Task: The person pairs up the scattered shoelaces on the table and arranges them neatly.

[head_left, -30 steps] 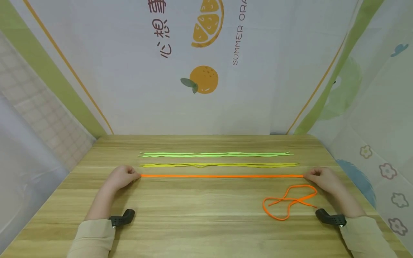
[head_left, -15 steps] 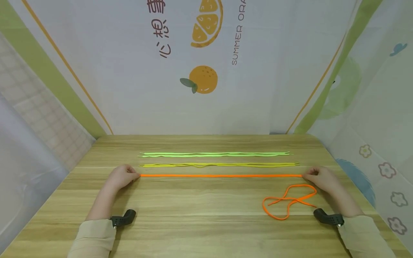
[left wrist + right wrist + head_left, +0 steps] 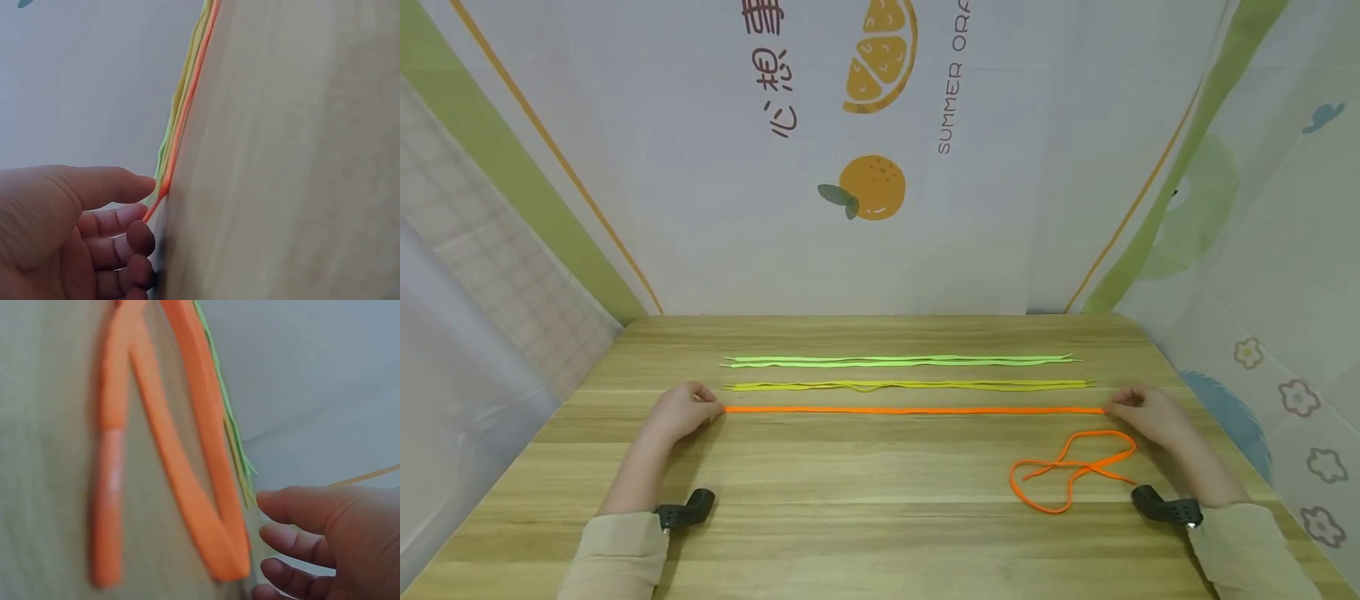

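Note:
An orange shoelace [image 3: 910,410] runs nearly straight across the table, third behind a green pair [image 3: 902,361] and a yellow pair [image 3: 910,385]. My left hand [image 3: 681,411] pinches its left end between thumb and fingers; the left wrist view shows the thin orange tip [image 3: 153,209] at the fingertips. At the other end, my right hand [image 3: 1150,414] holds the lace with its fingertips. In the right wrist view, a second orange shoelace [image 3: 187,487] fills the foreground, and the held end is hidden.
The second orange lace [image 3: 1063,463] lies loosely looped near the right forearm. Black wrist cameras [image 3: 687,508] sit on both wrists. A printed cloth [image 3: 962,250] hangs behind the wooden table [image 3: 850,533].
The held orange lace goes from taut to very slightly wavy. My left hand shifts a touch to the left; the other laces stay in place.

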A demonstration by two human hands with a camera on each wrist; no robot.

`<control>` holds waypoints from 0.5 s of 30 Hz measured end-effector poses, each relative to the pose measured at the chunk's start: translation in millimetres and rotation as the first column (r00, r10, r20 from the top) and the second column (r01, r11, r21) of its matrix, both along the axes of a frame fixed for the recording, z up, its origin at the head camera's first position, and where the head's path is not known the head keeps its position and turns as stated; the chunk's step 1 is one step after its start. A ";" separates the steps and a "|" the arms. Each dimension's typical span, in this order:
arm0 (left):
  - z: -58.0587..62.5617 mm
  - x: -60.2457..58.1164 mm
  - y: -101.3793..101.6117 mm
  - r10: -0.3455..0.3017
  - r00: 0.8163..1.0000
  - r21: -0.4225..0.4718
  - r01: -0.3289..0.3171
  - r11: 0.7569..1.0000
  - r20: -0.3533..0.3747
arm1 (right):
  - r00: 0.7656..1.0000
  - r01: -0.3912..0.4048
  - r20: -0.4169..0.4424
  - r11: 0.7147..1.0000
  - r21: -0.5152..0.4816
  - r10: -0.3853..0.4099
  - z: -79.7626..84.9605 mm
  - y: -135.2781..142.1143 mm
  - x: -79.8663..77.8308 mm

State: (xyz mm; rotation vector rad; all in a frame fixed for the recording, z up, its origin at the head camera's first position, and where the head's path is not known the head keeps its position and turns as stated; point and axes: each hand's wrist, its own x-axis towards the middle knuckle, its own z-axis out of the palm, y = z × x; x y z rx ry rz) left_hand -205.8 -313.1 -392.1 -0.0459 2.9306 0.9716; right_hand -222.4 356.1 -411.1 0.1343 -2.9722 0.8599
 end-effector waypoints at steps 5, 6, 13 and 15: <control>4.9 0.1 3.0 -0.024 1.000 -0.011 0.024 1.000 -0.009 | 1.000 -0.015 -0.002 1.000 0.001 0.015 4.4 -0.1 1.2; 5.8 -0.2 4.3 -0.028 0.999 -0.025 0.027 0.999 -0.015 | 1.000 -0.022 -0.001 1.000 0.000 0.022 5.9 -0.9 1.6; 12.6 -1.1 16.8 -0.037 0.999 -0.048 0.035 0.998 -0.036 | 0.999 -0.047 0.001 0.999 0.011 0.047 17.7 -8.1 5.2; 14.8 -1.3 21.0 -0.045 0.998 -0.050 0.043 0.998 -0.041 | 0.999 -0.051 0.009 0.999 0.017 0.051 20.9 -9.5 6.0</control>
